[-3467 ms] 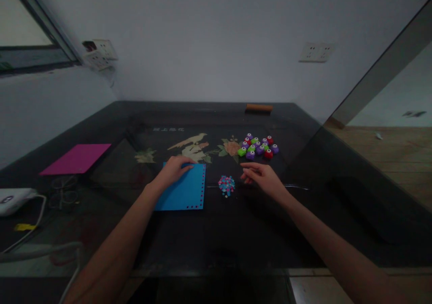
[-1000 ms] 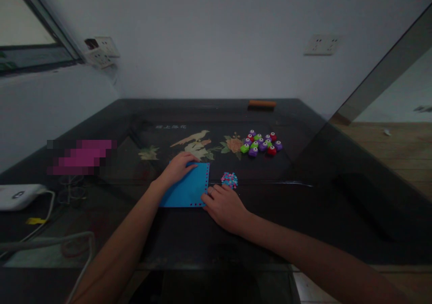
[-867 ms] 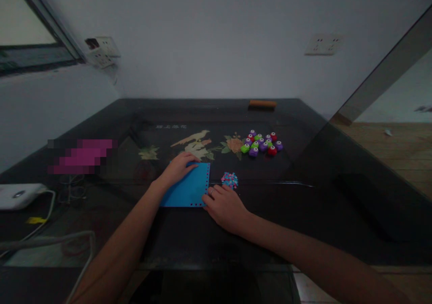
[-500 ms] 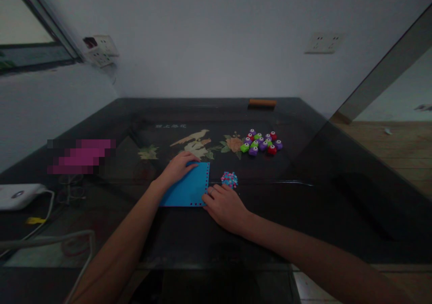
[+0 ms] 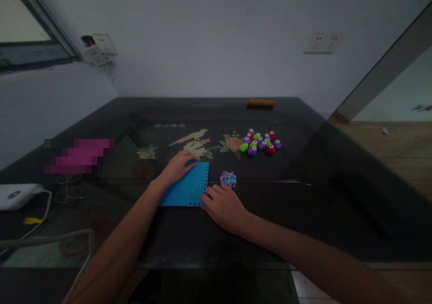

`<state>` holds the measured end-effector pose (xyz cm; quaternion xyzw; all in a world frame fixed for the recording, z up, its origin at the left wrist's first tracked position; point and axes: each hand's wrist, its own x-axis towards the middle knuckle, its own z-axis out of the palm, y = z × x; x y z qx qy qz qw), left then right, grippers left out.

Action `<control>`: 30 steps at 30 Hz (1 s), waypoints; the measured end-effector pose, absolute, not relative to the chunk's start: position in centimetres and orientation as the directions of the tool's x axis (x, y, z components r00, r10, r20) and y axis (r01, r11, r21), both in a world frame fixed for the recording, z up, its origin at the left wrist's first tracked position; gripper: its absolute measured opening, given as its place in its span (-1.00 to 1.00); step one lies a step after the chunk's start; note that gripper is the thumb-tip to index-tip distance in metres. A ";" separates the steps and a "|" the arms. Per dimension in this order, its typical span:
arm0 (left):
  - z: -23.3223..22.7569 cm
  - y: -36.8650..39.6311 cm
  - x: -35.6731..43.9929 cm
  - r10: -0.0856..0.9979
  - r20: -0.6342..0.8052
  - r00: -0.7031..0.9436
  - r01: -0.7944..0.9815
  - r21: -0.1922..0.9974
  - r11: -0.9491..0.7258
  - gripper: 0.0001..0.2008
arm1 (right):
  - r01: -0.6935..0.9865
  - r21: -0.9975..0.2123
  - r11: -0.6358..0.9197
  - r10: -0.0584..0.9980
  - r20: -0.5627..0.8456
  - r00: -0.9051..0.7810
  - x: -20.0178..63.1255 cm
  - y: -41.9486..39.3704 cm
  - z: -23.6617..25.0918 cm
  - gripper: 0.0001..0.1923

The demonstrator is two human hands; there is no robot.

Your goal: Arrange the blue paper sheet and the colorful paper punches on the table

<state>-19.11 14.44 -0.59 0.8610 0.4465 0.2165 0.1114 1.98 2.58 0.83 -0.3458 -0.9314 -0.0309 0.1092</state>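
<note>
With the left hand (image 5: 177, 168) flat and open on the blue sheet (image 5: 187, 188), right hand (image 5: 224, 205) fingers, uncurled at its near corner, should press gently.

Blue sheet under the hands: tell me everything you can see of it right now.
The blue sheet is a thin, squarish piece, paper or card by its look, lying flat on the dark glossy table. A row of small punched holes runs along its right and near edges. The left hand rests flat on its far left corner; the right hand touches its near right corner. A small pile of coloured punched bits lies just right of it, apart.
</note>
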 end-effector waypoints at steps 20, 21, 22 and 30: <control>-0.4 14.4 -19.4 0.832 0.240 0.499 0.738 0.385 -0.554 -0.89 | 0.654 -0.039 0.755 0.644 0.228 -0.730 1.8 2.6 0.8 -0.88; -0.4 14.4 -19.5 0.831 0.241 0.501 0.737 0.384 -0.556 -0.89 | 0.654 -0.039 0.756 0.644 0.226 -0.731 1.8 2.5 0.8 -0.88; -0.5 14.5 -19.5 0.830 0.242 0.503 0.737 0.382 -0.558 -0.89 | 0.653 -0.039 0.756 0.644 0.224 -0.732 1.8 2.5 0.8 -0.88; -0.5 14.4 -19.4 0.825 0.248 0.507 0.735 0.375 -0.564 -0.90 | 0.658 -0.036 0.752 0.647 0.229 -0.727 1.7 2.5 0.7 -0.88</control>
